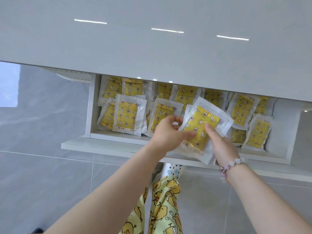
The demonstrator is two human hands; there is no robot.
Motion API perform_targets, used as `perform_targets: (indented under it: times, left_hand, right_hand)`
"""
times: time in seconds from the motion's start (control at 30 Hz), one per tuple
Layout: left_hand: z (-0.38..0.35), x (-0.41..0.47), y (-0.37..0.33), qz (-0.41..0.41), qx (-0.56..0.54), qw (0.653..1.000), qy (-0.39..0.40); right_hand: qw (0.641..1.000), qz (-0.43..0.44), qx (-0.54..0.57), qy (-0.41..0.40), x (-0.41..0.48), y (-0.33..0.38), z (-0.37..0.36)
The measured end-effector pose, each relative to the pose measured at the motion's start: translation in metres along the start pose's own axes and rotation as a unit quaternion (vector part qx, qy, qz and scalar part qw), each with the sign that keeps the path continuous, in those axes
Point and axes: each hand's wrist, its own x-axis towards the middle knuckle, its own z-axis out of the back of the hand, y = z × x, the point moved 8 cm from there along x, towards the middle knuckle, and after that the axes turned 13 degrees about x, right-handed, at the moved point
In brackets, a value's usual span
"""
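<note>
An open white drawer [104, 146] under a glossy white countertop [152, 48] holds several clear packets with yellow patterned contents [128, 115]. Above the drawer's front I hold a small stack of these packets [202, 122], tilted. My left hand [170, 130] pinches the stack's left edge, thumb on top. My right hand [221, 146], with a bead bracelet at the wrist, grips the stack from the right, its thumb pressed on the top packet's yellow face. How many packets are in the stack is unclear.
The countertop overhangs the back half of the drawer and hides it. Grey floor tiles [50, 183] spread below. My legs in yellow duck-print trousers [163, 200] stand right in front of the drawer.
</note>
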Motion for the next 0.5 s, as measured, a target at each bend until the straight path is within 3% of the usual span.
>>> perform_targets:
  times: [0.23, 0.33, 0.5]
  left_hand:
    - [0.018, 0.043, -0.012, 0.023, 0.093, 0.992, -0.082]
    - [0.009, 0.057, 0.007, 0.051, 0.190, 0.975, -0.106]
    - [0.006, 0.061, 0.019, 0.061, 0.263, 0.945, -0.183]
  right_hand:
    - [0.996, 0.054, 0.009, -0.070, 0.002, 0.003, 0.021]
    - [0.993, 0.065, 0.007, -0.094, 0.004, -0.003, 0.025]
    - [0.994, 0.058, 0.025, -0.087, 0.014, -0.012, 0.021]
